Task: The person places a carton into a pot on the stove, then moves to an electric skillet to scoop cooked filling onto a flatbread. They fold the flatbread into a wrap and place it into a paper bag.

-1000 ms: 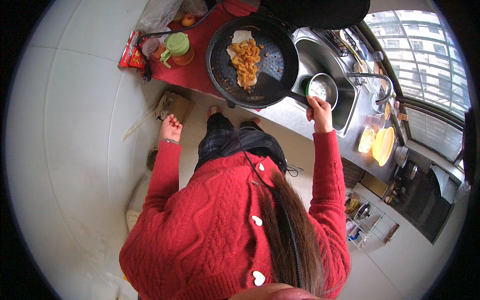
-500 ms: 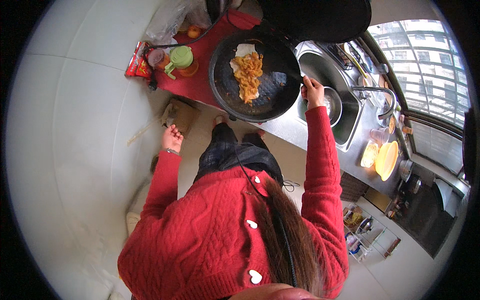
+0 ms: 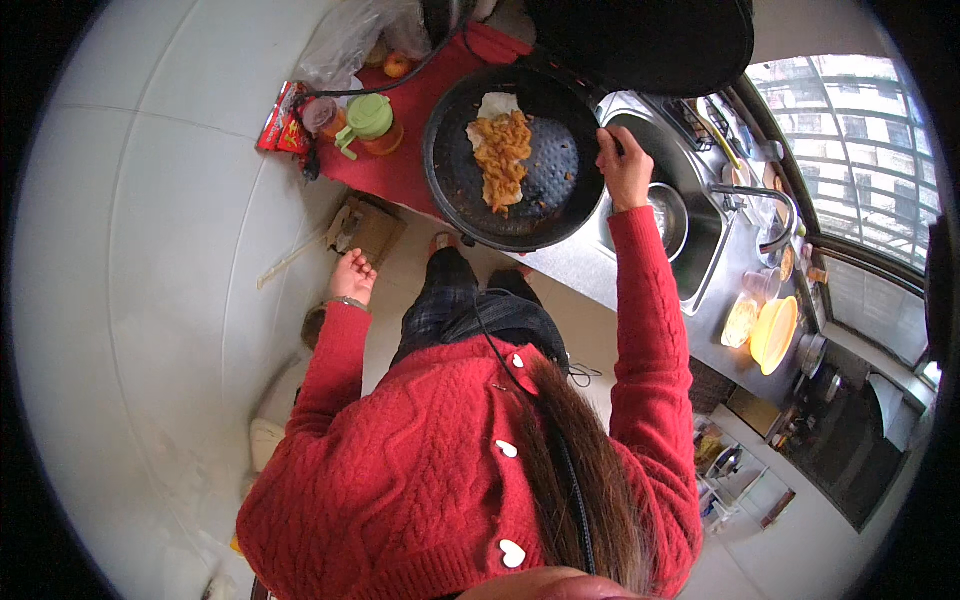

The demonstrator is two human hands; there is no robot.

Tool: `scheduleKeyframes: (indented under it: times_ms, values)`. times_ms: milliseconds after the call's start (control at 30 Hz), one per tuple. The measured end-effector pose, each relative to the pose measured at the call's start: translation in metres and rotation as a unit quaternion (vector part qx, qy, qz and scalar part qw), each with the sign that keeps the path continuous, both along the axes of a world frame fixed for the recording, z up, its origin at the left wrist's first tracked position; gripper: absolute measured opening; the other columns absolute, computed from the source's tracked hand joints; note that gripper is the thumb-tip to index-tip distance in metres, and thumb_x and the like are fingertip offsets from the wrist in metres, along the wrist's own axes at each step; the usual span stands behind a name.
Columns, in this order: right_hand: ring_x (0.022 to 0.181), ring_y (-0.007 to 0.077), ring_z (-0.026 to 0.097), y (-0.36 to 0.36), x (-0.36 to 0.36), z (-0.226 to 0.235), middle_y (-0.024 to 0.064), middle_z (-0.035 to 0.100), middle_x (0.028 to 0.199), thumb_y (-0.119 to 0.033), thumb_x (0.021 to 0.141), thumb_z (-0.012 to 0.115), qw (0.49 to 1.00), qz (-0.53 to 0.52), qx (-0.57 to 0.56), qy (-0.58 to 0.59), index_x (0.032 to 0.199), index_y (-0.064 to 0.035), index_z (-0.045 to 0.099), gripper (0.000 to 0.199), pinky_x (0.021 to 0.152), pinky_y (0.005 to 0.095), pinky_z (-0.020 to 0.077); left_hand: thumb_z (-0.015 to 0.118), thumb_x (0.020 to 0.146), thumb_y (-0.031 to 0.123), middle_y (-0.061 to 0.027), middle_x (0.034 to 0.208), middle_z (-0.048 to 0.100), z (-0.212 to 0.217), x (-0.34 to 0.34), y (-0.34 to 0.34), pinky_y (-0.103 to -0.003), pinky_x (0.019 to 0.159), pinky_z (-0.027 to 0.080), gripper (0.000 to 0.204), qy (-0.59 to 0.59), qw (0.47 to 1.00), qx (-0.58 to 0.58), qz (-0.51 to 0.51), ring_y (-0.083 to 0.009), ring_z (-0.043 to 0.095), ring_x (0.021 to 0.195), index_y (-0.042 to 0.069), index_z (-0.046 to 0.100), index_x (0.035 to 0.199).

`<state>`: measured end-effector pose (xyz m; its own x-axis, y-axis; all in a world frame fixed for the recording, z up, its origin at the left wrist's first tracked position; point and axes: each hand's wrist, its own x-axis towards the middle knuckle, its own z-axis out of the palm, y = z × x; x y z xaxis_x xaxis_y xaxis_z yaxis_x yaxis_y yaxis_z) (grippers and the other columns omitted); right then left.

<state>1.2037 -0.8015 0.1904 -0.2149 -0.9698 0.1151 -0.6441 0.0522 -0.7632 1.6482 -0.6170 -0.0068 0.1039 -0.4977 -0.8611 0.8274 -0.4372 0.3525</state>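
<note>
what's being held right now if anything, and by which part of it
The right hand grips a dark handle at the right edge of the pan; whether it belongs to the pan can't be told. The left hand has nothing visible in it.

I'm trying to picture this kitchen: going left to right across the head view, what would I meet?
Red packet, green-lidded jug, round black pan, right hand, round metal bowl, curved faucet.
</note>
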Motion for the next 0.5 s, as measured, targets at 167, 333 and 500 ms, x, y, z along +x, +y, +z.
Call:
scheduleKeyframes:
  times_ms: [167,333,500]
  values:
    - [0.053,0.0142,0.062,0.013,-0.014,-0.002,0.0081,0.062,0.058,-0.022,0.089,0.061,0.998,-0.054,0.016,0.039,0.092,-0.0056,0.066,0.018,0.053,0.0292,0.0469,0.059,0.087,0.024,0.0013,0.071,0.051,-0.001,-0.001,0.008,-0.028,0.060,0.038,0.013,-0.003,1.000,0.012,0.007,-0.0121,0.044,0.062,0.012,0.057,0.087]
    - [0.056,0.0202,0.065,0.012,0.000,-0.009,0.0123,0.062,0.061,-0.025,0.089,0.061,0.998,-0.022,0.032,0.043,0.091,-0.0055,0.065,0.020,0.055,0.0323,0.0473,0.060,0.086,0.023,0.0012,0.071,0.050,-0.001,-0.002,0.002,-0.029,0.060,0.038,0.012,-0.018,1.000,0.024,0.004,-0.0120,0.044,0.062,0.011,0.057,0.087]
    - [0.063,0.0305,0.065,0.007,0.027,-0.007,0.0153,0.063,0.068,-0.027,0.087,0.061,0.995,0.011,-0.014,0.097,0.090,-0.0104,0.064,0.017,0.057,0.0380,0.0484,0.059,0.087,0.023,0.0014,0.071,0.050,0.005,-0.006,-0.007,-0.028,0.060,0.038,0.012,-0.016,1.000,0.000,0.001,-0.0118,0.044,0.062,0.012,0.056,0.086]
